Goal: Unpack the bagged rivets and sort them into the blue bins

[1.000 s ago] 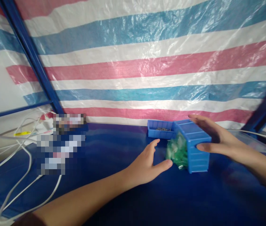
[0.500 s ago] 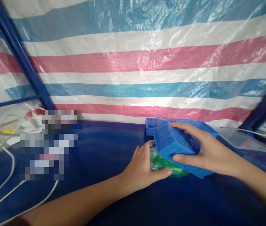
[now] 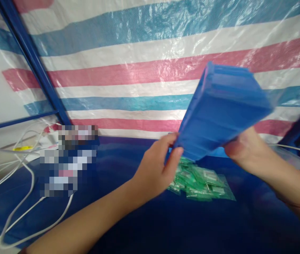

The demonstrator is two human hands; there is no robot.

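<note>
A blue plastic bin [image 3: 221, 109] is raised and steeply tilted above the table, its outer side and base toward me. My left hand [image 3: 155, 164] pinches the bin's lower left rim between thumb and fingers. At the bin's lower right, my right hand [image 3: 247, 151] holds it from behind; its fingers are mostly hidden and blurred. Below the bin, small clear bags with green contents [image 3: 203, 181] lie heaped on the dark blue table. Another blue bin [image 3: 220, 152] shows only in part behind the raised one.
White cables [image 3: 30, 183] loop across the left side of the table [image 3: 128, 218]. A translucent plastic piece [image 3: 295, 158] lies at the right. Behind stands a striped plastic sheet [image 3: 128, 74] between blue frame posts [image 3: 33, 63]. Some items at the left are pixelated.
The blue bin has been lifted and tipped up from over the green bags, which now show in a heap. My left hand has moved from the bags to the bin's rim.
</note>
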